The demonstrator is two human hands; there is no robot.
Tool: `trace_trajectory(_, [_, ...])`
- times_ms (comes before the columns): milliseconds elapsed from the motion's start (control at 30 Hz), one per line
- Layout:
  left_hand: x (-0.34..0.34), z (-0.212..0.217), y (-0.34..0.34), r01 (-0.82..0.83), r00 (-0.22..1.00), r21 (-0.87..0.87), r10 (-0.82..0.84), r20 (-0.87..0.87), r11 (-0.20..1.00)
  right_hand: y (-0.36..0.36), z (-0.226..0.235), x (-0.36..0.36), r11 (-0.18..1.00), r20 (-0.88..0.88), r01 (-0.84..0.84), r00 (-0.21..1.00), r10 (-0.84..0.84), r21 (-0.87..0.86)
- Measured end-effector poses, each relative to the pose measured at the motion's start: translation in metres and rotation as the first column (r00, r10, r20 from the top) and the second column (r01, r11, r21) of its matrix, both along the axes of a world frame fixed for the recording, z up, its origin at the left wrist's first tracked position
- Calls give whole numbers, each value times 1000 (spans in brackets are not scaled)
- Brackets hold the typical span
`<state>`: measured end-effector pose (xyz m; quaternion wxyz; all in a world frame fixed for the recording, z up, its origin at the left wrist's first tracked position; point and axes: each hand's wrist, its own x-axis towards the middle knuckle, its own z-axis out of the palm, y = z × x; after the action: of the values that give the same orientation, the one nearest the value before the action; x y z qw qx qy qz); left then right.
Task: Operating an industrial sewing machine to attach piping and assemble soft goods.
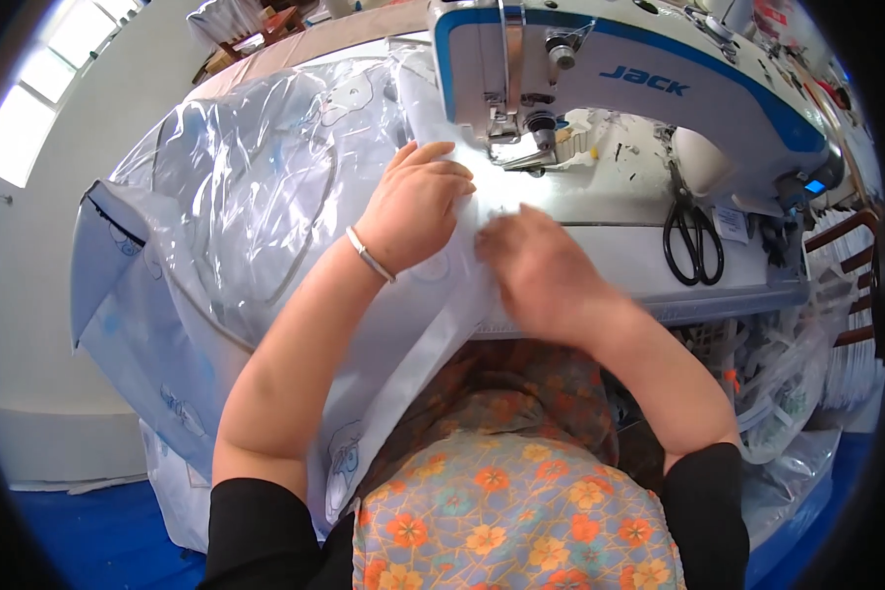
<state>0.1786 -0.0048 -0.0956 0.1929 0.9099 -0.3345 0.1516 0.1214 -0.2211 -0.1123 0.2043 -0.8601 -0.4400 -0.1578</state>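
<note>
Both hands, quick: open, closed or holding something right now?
Left hand: on the pale fabric; grip can't be told.
Right hand: blurred, at the pale fabric; open or closed can't be told.

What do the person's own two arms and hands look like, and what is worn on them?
The left hand and the right hand wear no gloves; the right one is blurred. A thin, silvery-white, rounded bracelet circles the left wrist. Plain black cloth sleeves end near the elbows, leaving both forearms uncovered.

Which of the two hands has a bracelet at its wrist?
The left hand: a pale bracelet circles its wrist, while the right hand, blurred, shows a bare wrist.
</note>
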Motion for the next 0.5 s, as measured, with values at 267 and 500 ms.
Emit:
trace_trajectory(267, [-8, -3, -6, 222, 975, 124, -218, -48, 967, 90, 20, -108, 741, -135, -630, 775, 617, -231])
trace_trajectory(500, [-13, 37, 17, 96, 984, 551, 5, -179, 829, 15, 19, -130, 832, -231, -306, 865, 446, 463])
